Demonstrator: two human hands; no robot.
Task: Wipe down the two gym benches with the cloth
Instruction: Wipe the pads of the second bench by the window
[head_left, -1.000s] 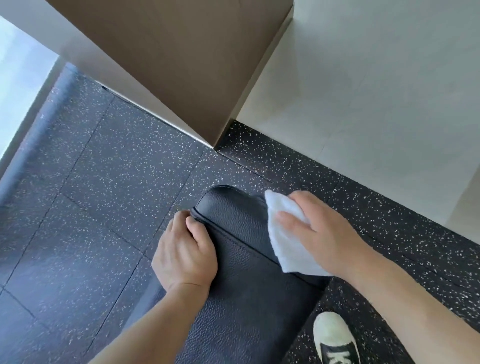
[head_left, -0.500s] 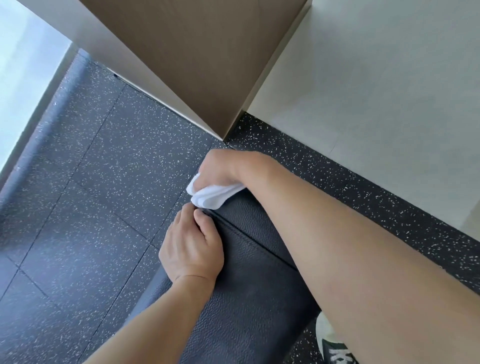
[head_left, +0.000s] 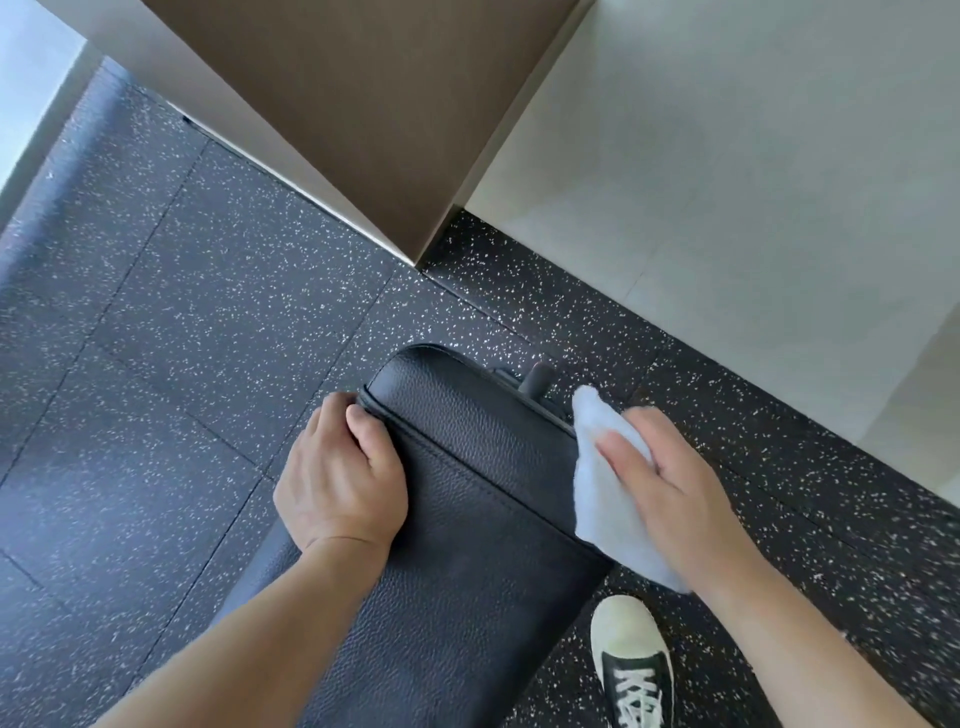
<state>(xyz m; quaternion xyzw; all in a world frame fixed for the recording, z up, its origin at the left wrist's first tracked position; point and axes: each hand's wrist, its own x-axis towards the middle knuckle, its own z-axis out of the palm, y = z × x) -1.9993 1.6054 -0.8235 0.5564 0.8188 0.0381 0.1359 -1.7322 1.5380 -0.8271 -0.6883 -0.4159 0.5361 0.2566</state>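
- left hand (head_left: 340, 480) sits at the left edge of the black gym bench (head_left: 467, 561), near its far end; fingers (head_left: 332, 410) curled over the side seam, thumb on top, so its grip is closed round the pad edge
- right hand (head_left: 670, 488) lies flat with straight fingers pressing the white cloth (head_left: 605, 499) onto the right side of the pad; grip is spread, not wrapped round the cloth, just pinning it down
- cloth drapes over the right edge of the pad and hangs slightly past it, above the speckled floor (head_left: 208, 338)
- step looks like wiping the right side and edge at the far end of this bench
- to do it well: flat palm, even pressure, run along the stitched seam where dirt likely collects, overlap passes
- left hand should brace the pad so it does not shift under the push
- black knob (head_left: 537, 379) of the frame pokes out just beyond the cloth; could snag it
- shoe (head_left: 631, 662) stands just beside the bench on the right
- only one bench in view; second one cannot be seen, presumably not done yet
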